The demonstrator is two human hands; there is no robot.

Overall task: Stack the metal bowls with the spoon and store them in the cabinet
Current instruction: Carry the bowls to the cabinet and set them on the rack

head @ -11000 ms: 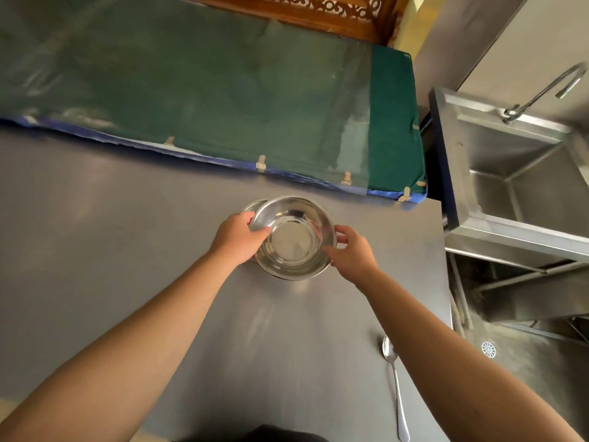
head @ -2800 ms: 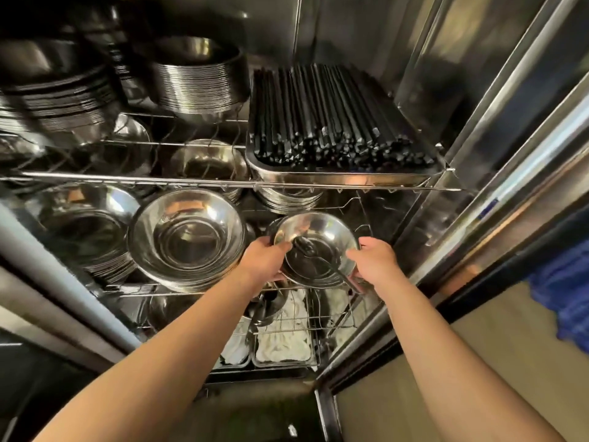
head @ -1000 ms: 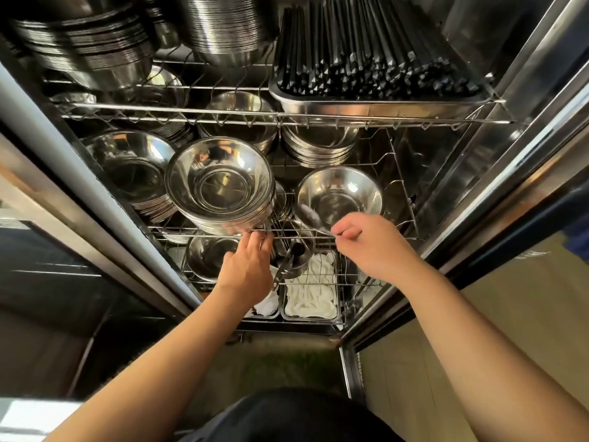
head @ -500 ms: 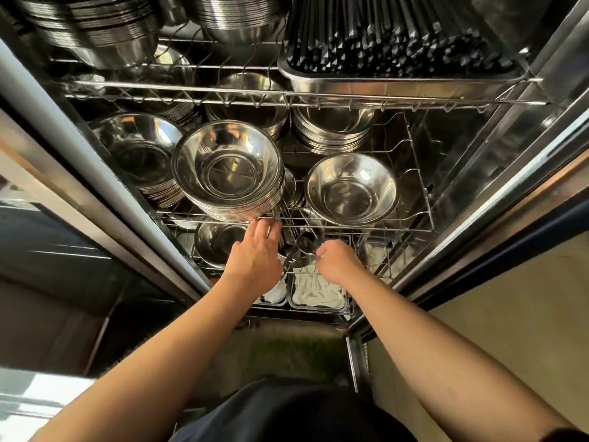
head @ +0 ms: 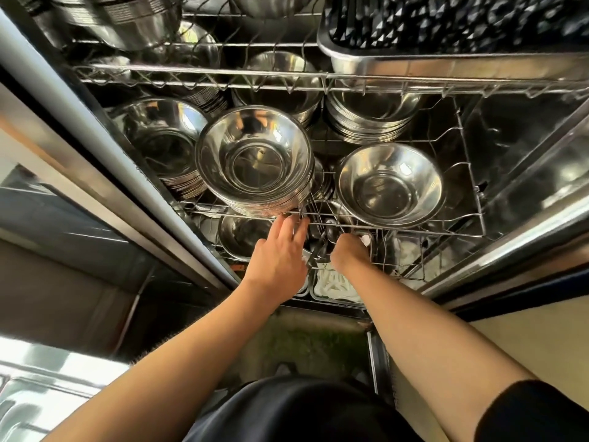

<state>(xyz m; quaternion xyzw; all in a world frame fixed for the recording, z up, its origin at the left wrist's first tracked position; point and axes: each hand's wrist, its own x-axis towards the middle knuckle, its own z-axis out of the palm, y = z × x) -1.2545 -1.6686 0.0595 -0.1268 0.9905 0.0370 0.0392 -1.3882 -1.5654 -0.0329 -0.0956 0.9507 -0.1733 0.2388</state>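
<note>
On the wire shelf (head: 414, 229), a tall bowl stack (head: 255, 161) sits left of the stored bowls (head: 390, 186). Below the shelf's front edge, the left hand (head: 279, 253) has fingers spread, touching the wire. The right hand (head: 349, 250) is curled; I cannot tell what its grip holds.

Middle wire shelf (head: 414, 231): carries the placed metal bowls (head: 390, 186) at front right, a tall bowl stack (head: 255, 162) just beside at left, more stacks (head: 371, 118) behind. Upper wire shelf (head: 223, 78): holds a steel tray (head: 446, 63) of dark chopsticks (head: 446, 23) at right, stacked bowls at left. Lower rack: bears a bowl (head: 242, 237) and trays with white contents (head: 331, 283).
</note>
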